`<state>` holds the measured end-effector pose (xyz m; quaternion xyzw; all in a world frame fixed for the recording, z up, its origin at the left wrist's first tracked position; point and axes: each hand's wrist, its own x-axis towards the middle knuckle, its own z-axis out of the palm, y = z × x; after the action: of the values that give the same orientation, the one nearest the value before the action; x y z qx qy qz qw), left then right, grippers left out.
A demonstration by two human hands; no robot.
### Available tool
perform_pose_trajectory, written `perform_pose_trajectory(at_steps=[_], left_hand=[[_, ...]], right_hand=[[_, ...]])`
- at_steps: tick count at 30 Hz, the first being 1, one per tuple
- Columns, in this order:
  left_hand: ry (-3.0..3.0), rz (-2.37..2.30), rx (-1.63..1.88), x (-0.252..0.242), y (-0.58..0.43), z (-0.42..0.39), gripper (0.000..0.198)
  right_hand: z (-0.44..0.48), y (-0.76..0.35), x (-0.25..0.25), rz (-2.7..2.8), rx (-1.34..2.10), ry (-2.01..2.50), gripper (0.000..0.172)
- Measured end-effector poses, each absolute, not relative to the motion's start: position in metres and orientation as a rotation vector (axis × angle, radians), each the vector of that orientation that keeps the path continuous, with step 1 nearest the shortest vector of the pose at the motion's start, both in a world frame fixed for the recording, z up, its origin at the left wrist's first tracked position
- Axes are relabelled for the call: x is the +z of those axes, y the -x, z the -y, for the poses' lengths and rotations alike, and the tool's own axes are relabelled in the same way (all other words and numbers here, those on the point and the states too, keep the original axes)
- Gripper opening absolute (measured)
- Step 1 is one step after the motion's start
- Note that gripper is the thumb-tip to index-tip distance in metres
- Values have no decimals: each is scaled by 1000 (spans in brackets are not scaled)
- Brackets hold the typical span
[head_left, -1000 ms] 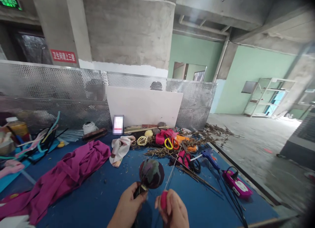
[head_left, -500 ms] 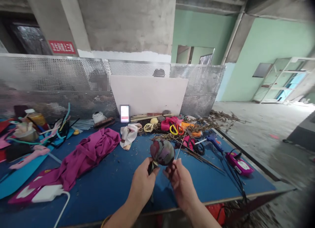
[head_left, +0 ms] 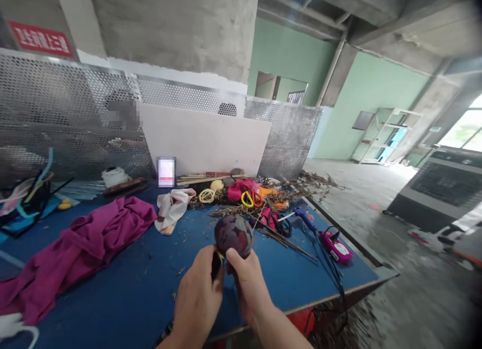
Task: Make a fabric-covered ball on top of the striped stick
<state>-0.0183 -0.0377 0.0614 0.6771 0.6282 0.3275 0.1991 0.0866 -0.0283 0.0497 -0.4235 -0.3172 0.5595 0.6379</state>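
Both my hands meet just below a round ball wrapped in dark camouflage-pattern fabric, held above the blue table. My left hand is closed round the gathered stem under the ball. My right hand is closed too, its fingers pinched at the ball's base; what it pinches is hidden. A thin pale stick or wire rises to the right of the ball.
A magenta cloth lies at the left, a white cloth behind the ball. Scissors, dry twigs, a blue glue gun and a pink device with a cable crowd the right side. A perforated metal screen backs the table.
My view swung to the right and the hands drew closer together under the ball. The right hand's red-tipped tool, seen a second ago, no longer shows.
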Motion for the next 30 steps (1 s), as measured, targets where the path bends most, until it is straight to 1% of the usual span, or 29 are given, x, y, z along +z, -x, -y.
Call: perform_pose_trajectory(at_steps=[2, 4, 7, 9, 11, 14, 16, 18, 19, 20, 21, 23, 24, 25, 27, 30], left_hand=[[-1846, -1700, 932, 62, 17, 38, 20], [-1753, -1588, 939, 64, 19, 37, 24], [-1554, -1343, 924, 64, 27, 37, 33], [-1378, -1191, 860, 61, 37, 38, 37], [-1248, -1067, 744, 57, 51, 40, 43], [-1283, -951, 560, 55, 74, 39, 58], [-1404, -1092, 642, 61, 83, 36, 73], [-1539, -1438, 860, 73, 80, 33, 78], [-1638, -1582, 931, 80, 74, 33, 75], [-1761, -1660, 925, 88, 65, 33, 67], [-1881, -1725, 841, 94, 55, 34, 55], [-2020, -1793, 558, 102, 35, 35, 37], [-2062, -1769, 441, 102, 27, 34, 29], [-2073, -1740, 397, 100, 20, 34, 25], [-2024, -1621, 467, 90, 15, 31, 20], [-1784, -1352, 651, 71, 17, 28, 31]], right_hand=[[27, -88, 52, 701, 1298, 991, 42], [26, -90, 53, 681, 1305, 1018, 45], [26, -97, 53, 687, 1264, 1066, 42], [27, -101, 54, 689, 1251, 1088, 42], [28, -104, 54, 687, 1256, 1096, 47], [30, -106, 55, 704, 1261, 1096, 52], [31, -105, 56, 731, 1258, 1072, 53], [31, -102, 57, 757, 1265, 1045, 53], [31, -101, 57, 767, 1272, 1039, 53], [31, -99, 57, 773, 1277, 1038, 54], [31, -98, 57, 778, 1276, 1035, 54], [31, -96, 57, 787, 1268, 1028, 53], [30, -96, 57, 790, 1262, 1023, 52], [30, -96, 57, 789, 1256, 1021, 52], [30, -97, 57, 785, 1257, 1039, 51], [29, -99, 55, 775, 1282, 1111, 51]])
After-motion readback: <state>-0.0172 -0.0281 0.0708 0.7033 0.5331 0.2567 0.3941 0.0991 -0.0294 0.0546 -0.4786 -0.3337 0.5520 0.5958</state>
